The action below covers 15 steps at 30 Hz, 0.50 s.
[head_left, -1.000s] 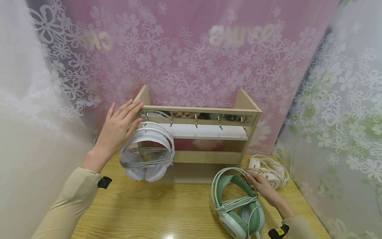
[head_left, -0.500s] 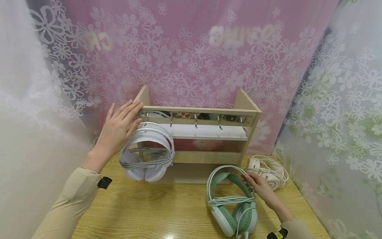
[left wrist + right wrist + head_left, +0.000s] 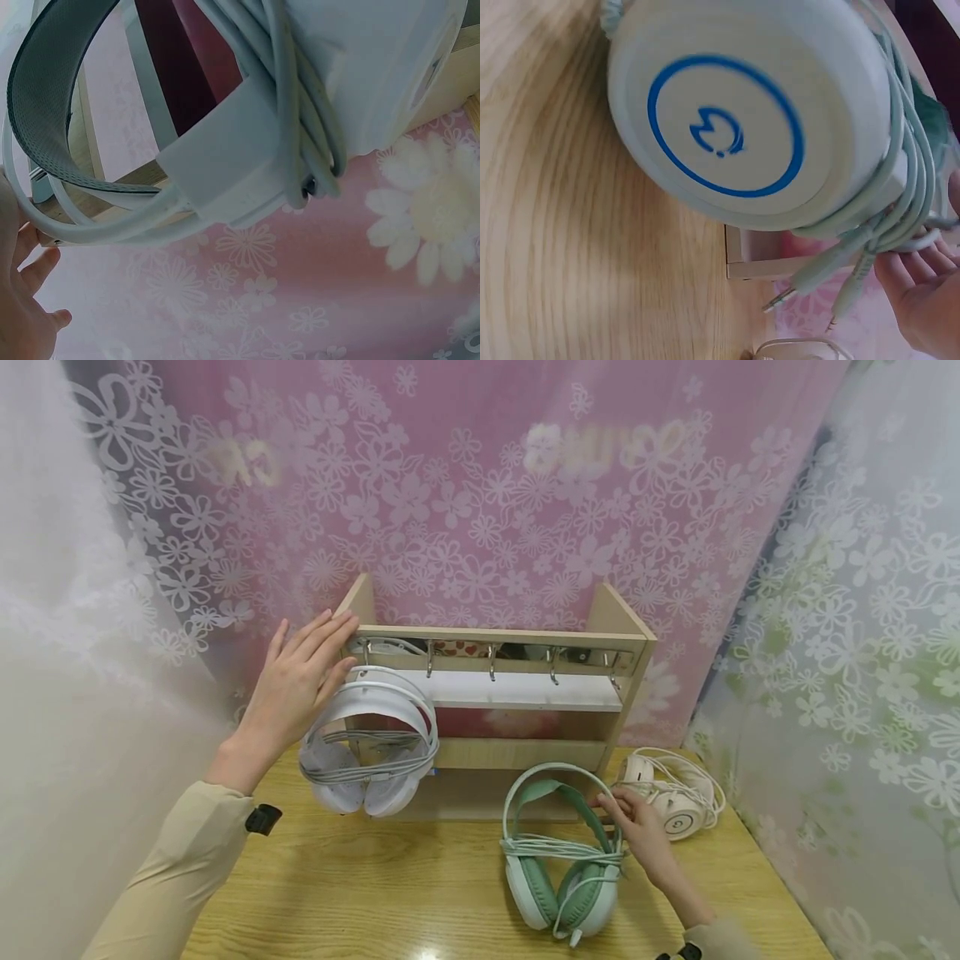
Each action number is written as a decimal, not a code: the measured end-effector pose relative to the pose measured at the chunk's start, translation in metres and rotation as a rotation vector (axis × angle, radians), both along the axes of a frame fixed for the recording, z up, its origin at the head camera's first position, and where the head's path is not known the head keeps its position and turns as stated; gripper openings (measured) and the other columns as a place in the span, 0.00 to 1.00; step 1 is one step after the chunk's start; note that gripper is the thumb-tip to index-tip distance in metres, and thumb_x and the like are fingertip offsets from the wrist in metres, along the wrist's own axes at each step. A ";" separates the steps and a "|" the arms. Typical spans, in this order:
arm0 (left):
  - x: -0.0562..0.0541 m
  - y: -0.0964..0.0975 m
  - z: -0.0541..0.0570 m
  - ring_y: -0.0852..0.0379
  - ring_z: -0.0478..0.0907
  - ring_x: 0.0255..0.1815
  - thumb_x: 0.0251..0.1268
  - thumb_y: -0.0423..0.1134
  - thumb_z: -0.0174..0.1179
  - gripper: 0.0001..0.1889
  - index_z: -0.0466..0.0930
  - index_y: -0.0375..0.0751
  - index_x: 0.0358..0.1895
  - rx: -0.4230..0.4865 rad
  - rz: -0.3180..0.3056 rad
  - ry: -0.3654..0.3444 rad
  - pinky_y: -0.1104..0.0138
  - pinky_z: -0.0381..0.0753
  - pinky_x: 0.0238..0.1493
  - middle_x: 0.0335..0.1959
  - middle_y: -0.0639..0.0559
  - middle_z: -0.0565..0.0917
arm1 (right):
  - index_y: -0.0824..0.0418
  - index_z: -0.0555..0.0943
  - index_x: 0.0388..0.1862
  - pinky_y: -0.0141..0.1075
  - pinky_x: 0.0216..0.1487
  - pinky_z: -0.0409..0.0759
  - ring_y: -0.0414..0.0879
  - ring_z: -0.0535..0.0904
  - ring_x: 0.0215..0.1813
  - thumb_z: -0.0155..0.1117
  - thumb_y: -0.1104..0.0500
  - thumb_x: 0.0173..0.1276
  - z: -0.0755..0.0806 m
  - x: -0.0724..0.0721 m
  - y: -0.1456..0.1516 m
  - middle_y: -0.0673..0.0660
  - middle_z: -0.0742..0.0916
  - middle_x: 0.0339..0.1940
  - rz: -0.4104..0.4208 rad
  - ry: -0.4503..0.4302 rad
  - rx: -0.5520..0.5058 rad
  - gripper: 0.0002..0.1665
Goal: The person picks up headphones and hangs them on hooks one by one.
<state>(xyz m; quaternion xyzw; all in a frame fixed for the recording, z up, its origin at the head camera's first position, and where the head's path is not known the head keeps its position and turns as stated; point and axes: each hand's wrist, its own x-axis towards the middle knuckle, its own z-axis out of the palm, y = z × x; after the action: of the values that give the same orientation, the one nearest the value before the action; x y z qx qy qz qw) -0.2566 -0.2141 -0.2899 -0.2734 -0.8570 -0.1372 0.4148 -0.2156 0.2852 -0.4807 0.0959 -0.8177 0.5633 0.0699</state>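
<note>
My right hand [image 3: 641, 831] grips the headband side of green and white headphones [image 3: 528, 893], whose cord is wound round the middle. In the right wrist view an ear cup [image 3: 727, 135] with a blue ring faces the camera, and two audio plugs [image 3: 825, 270] dangle from the bundle. My left hand [image 3: 300, 677] rests with straight fingers on the upper left corner of the wooden rack [image 3: 480, 752]. Beside it, white headphones [image 3: 401, 706] with a grey cord hang at the leftmost hook [image 3: 367, 652]; their padded band and cord bundle [image 3: 300, 112] fill much of the left wrist view.
Several metal hooks [image 3: 492, 662] line the rack's top rail, above a white shelf [image 3: 517, 691]. Cream headphones [image 3: 678, 810] with a loose cord lie on the wooden table [image 3: 337, 893] at the right, close to the rack. A pink flowered curtain [image 3: 480, 485] stands behind.
My right hand has moved left and slightly up with the green and white headphones, which now hang more upright. The left hand and the white headphones have stayed in place.
</note>
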 end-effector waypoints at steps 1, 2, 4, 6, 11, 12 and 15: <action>0.000 0.000 0.000 0.44 0.63 0.77 0.79 0.47 0.53 0.27 0.68 0.45 0.76 -0.001 0.002 0.001 0.42 0.43 0.80 0.73 0.45 0.72 | 0.73 0.77 0.54 0.37 0.42 0.86 0.50 0.89 0.41 0.54 0.57 0.81 0.000 0.001 -0.002 0.67 0.89 0.48 -0.008 0.011 0.000 0.18; 0.000 0.000 0.000 0.44 0.63 0.77 0.79 0.47 0.53 0.27 0.67 0.45 0.76 -0.002 0.005 0.000 0.42 0.43 0.80 0.73 0.45 0.72 | 0.72 0.78 0.53 0.37 0.43 0.86 0.51 0.90 0.41 0.54 0.56 0.81 0.000 0.001 -0.003 0.67 0.89 0.48 -0.011 0.023 0.006 0.18; -0.001 0.000 -0.001 0.45 0.62 0.77 0.79 0.47 0.53 0.27 0.67 0.45 0.76 -0.003 0.006 0.000 0.42 0.43 0.80 0.73 0.45 0.72 | 0.71 0.78 0.53 0.36 0.46 0.85 0.53 0.90 0.41 0.53 0.57 0.82 -0.001 0.002 -0.003 0.66 0.89 0.47 -0.008 0.041 0.015 0.17; 0.000 0.000 -0.001 0.45 0.62 0.77 0.79 0.47 0.53 0.27 0.67 0.45 0.76 0.000 0.003 -0.002 0.42 0.43 0.80 0.73 0.45 0.72 | 0.72 0.78 0.54 0.35 0.46 0.85 0.54 0.90 0.42 0.52 0.57 0.82 -0.002 0.002 -0.004 0.67 0.89 0.48 -0.008 0.040 0.018 0.18; 0.000 0.000 -0.001 0.45 0.63 0.77 0.79 0.47 0.53 0.26 0.68 0.45 0.75 0.003 -0.003 0.004 0.41 0.44 0.79 0.73 0.45 0.72 | 0.70 0.78 0.61 0.41 0.52 0.84 0.50 0.89 0.46 0.52 0.51 0.82 0.002 0.004 -0.005 0.64 0.88 0.51 -0.036 -0.029 0.031 0.24; -0.001 0.000 -0.001 0.44 0.63 0.77 0.79 0.47 0.53 0.26 0.68 0.45 0.75 0.003 -0.003 0.005 0.41 0.44 0.79 0.73 0.45 0.72 | 0.68 0.79 0.63 0.43 0.54 0.83 0.49 0.88 0.47 0.52 0.50 0.82 0.003 0.005 -0.006 0.63 0.88 0.52 -0.045 -0.047 0.034 0.25; -0.001 0.000 -0.001 0.44 0.63 0.77 0.79 0.47 0.53 0.26 0.68 0.45 0.75 0.004 -0.002 0.007 0.42 0.44 0.80 0.73 0.44 0.72 | 0.65 0.79 0.65 0.41 0.53 0.80 0.45 0.86 0.51 0.51 0.46 0.82 0.007 0.005 -0.006 0.60 0.88 0.53 -0.060 -0.100 0.034 0.28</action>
<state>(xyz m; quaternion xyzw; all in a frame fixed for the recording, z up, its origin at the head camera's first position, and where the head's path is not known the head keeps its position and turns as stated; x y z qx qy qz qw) -0.2575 -0.2137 -0.2910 -0.2737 -0.8549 -0.1384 0.4184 -0.2103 0.2790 -0.4736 0.0442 -0.8322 0.5509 0.0440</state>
